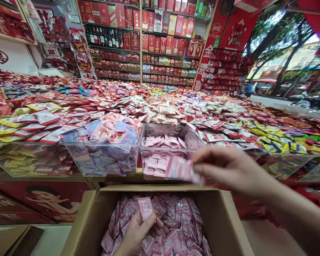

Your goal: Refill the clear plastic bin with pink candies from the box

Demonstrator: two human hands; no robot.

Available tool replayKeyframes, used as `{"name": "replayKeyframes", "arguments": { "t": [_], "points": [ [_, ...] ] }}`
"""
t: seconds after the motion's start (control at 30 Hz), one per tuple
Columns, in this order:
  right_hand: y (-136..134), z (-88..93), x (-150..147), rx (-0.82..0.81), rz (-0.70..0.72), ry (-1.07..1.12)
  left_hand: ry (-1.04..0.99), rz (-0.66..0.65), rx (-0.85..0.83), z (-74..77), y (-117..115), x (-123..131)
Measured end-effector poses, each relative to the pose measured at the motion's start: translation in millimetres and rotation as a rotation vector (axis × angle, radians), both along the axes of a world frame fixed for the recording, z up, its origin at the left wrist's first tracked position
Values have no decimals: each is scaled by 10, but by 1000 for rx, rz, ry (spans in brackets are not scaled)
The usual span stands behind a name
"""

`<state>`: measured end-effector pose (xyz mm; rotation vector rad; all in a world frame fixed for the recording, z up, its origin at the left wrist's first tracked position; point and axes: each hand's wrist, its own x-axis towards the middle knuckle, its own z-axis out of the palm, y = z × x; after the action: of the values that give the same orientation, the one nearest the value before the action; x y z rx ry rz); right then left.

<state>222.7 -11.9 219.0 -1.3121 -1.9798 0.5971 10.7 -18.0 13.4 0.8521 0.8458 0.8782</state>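
In the head view, taking its centre as the middle of the dial, an open cardboard box (82, 217) sits at six o'clock, with a deep pile of small pink packets (176, 209) inside. The left hand (142, 229) is over that pile, just to the seven o'clock side of six. Its thumb presses against the fingers, gripping the lower end of an upright pink packet (145, 208); whether others lie behind it, I cannot tell.

The right hand (226, 165) reaches in from four o'clock, thumb and fingers pinched together on the end of a blurred pink bundle (182, 170) pointing towards nine o'clock. The blur hides how many packets it contains. It hangs in front of a clear bin (193, 133) near the dial's centre, where more pink packets (156, 163) lie in rows. At eight o'clock, another clear bin (99, 144) brims with lilac and pink sachets (104, 160).

The packets look light, with thin, glossy film likely to slide when stacked. Their contents may be firm but could crack under a hard squeeze. A gentle pinch at a flat end, or across the body near it, should suit them best.
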Motion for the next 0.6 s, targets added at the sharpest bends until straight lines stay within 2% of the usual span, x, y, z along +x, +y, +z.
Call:
{"name": "replayKeyframes", "arguments": {
  "t": [0.07, 0.13, 0.27, 0.4, 0.5, 0.6],
  "points": [
    [285, 199, 86, 82, -143, -52, 17, 25, 16, -45, 10, -5],
    [585, 259, 125, 98, -224, -224, 36, 25, 36, -75, 3, -1],
    [1010, 188, 35, -125, -244, -652, 51, 10, 52, -97, -20, 15],
    [1143, 177, -135, -327, -203, -808, 34, -10, 57, -148, -7, 20],
    [1170, 173, -209, -404, -154, -812, 36, -18, 65, -185, 14, 11],
    [1184, 87, -226, -436, -106, -803, 90, -73, 95, -165, 25, -9]
  ]
}}
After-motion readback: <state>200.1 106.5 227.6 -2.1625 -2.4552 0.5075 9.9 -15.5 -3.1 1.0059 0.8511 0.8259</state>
